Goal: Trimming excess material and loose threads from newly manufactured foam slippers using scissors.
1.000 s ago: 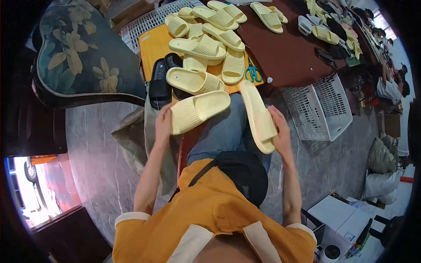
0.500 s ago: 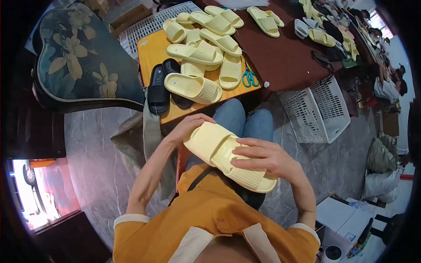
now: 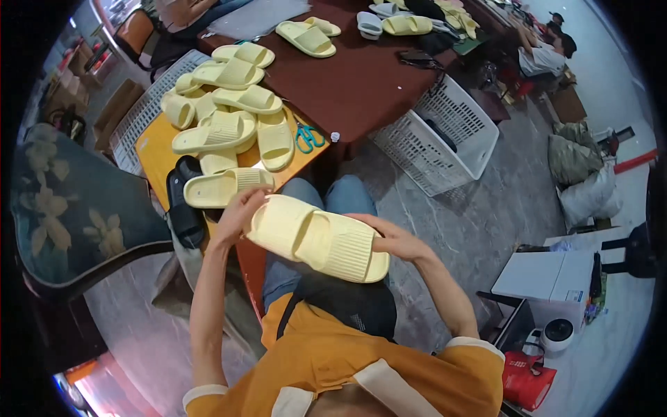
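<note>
Above my lap I hold a pair of pale yellow slide slippers [image 3: 299, 233], fitted together end to end, one with a smooth strap side and one with a ribbed strap. My left hand [image 3: 240, 217] grips their left end. At the right end, my right hand [image 3: 397, 241] has its thumb beside the ribbed strap, and its fingers are partly hidden behind. Just beyond, a heap of similar yellow slippers [image 3: 215, 132] covers much of a small orange-yellow table [image 3: 154, 148]. Black slippers [image 3: 184, 208] lie at its near left corner, and teal-handled scissors [image 3: 308, 137] at its right edge.
A brown-covered table [image 3: 347, 83] adjoins the small one and bears more slippers [image 3: 306, 37]. A white plastic basket [image 3: 479, 146] stands to the right on the floor. On the left is a flower-patterned chair back [image 3: 76, 208]. White boxes [image 3: 531, 274] stand at lower right; people sit farther off.
The view has turned right, so the surroundings sit farther left. My right hand has moved from over the slippers' top to their right end; the left hand still holds the other end.
</note>
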Available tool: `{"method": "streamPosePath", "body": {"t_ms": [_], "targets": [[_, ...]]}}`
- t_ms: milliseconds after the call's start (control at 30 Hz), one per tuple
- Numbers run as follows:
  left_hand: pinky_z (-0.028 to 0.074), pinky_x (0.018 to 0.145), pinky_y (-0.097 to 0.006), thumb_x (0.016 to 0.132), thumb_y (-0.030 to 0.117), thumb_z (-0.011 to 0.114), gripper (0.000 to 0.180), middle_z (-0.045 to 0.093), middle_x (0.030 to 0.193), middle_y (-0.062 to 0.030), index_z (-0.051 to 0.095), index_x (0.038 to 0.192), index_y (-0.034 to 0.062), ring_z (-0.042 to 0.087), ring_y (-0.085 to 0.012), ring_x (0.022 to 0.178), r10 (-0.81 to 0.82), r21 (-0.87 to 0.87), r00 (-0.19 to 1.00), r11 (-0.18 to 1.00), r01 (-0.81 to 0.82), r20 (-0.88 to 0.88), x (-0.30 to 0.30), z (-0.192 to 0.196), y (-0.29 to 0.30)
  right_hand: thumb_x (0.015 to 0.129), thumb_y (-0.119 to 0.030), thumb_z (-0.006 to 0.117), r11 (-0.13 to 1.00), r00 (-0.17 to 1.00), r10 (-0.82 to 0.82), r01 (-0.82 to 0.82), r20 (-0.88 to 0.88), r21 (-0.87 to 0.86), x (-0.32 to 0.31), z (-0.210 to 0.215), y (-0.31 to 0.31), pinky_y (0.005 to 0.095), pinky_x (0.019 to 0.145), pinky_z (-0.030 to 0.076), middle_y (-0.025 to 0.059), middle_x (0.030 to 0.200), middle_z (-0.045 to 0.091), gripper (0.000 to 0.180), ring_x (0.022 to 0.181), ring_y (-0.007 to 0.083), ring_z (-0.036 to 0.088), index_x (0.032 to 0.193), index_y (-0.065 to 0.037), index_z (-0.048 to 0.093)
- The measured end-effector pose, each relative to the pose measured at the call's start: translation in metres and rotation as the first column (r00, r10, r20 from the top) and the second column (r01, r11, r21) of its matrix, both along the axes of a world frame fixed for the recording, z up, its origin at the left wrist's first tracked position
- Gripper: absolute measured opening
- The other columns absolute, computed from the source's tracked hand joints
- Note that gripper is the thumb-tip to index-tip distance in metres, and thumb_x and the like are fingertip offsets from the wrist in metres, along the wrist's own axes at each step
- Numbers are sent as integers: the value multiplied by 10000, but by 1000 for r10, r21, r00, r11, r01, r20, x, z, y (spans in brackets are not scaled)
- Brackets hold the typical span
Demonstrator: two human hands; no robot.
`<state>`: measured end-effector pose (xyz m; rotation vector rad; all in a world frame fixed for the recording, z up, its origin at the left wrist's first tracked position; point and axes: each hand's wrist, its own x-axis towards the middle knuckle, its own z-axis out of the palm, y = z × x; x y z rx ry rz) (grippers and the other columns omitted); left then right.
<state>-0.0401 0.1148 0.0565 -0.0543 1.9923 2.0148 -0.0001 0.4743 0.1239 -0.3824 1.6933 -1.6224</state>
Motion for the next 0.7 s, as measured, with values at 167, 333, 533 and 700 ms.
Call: {"method": "streamPosePath", "body": {"t_ms": [167,333,533,700], "targets": [[486,831,-522,920,381,601,564,604,1105,-224,505,1357,38,608,-421,968,-83,-879,890,225,-421,-447,-51,-51,-38,936,-110,528,673,668,-663,729,337,-120,33,-44,41,318,996,467,109,1318,575,458,1186,181,577,1376,10,485],[504,729,-541,896,264,591,763,650,903,-276,195,1526,97,653,-429,845,-37,-842,951,476,-253,-307,-77,-95,-19,923,-115,559,397,347,-875,913,337,91,9,-68,137,345,888,543,123,1195,637,391,1066,224,641,1292,14,545],[507,770,-553,842,199,593,808,670,922,-285,177,1534,158,660,-454,838,-18,-903,992,416,-107,-126,-138,-60,30,975,-356,583,112,178,-845,981,504,-158,-101,-63,216,554,1016,454,191,1449,414,552,1315,291,446,1417,-63,431],[509,863,-510,882,306,624,752,660,1038,-302,262,1494,61,658,-422,979,-57,-899,996,437,-39,-70,-192,-75,33,973,-336,599,703,683,-658,708,318,-65,-88,-122,139,433,971,502,126,1360,538,527,1206,272,568,1384,-31,473]]}}
